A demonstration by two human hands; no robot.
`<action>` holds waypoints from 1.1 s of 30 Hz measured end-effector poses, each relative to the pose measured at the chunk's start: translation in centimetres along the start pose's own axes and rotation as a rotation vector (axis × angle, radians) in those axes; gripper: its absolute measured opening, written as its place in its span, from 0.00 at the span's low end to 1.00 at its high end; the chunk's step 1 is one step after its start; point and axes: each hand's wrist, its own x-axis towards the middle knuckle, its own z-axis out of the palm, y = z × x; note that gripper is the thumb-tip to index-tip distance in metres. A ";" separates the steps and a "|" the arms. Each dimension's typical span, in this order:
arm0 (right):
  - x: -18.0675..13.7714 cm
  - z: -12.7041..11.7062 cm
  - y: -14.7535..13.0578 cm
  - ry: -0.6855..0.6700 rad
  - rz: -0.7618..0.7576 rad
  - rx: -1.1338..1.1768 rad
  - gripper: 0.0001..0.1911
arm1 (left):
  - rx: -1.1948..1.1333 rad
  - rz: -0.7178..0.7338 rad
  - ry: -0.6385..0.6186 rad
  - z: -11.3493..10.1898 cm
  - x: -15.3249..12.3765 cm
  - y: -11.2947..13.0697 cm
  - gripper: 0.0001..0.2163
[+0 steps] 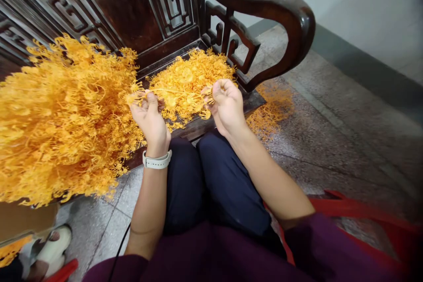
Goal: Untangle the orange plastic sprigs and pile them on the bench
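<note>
My left hand (pixel 148 112) pinches one end of a thin yellow-orange plastic flower stem (pixel 178 91). The stem stretches across to my right hand (pixel 226 103), whose thumb and fingers close on the curly flower piece at the other end. Below and behind the stem, a low pile of orange flower pieces (pixel 194 68) lies on the dark wooden bench seat. To the left of my left hand rises a much larger heap of orange curly-petalled flowers (pixel 72 128), touching or nearly touching my fingers. Small details of the pieces in my fingertips are hidden.
A carved armrest (pixel 264 2) curves up at the bench's right end. Orange scraps (pixel 274 105) lie on the stone floor beyond it. At lower left are a cardboard box (pixel 29 220) and another person's shoe (pixel 54 244); a red strip (pixel 346 207) shows at lower right.
</note>
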 end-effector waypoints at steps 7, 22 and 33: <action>1.2 -1.5 1.2 0.121 -0.130 -0.028 0.22 | 0.214 0.100 -0.061 -0.1 0.0 0.2 0.15; 2.2 -1.8 0.7 0.338 -0.100 0.120 0.19 | 0.286 -0.488 -0.582 0.0 -0.7 2.5 0.15; 0.2 -0.3 -0.3 0.296 -0.245 -0.232 0.16 | -0.140 -0.511 -0.430 -0.9 -0.5 3.2 0.18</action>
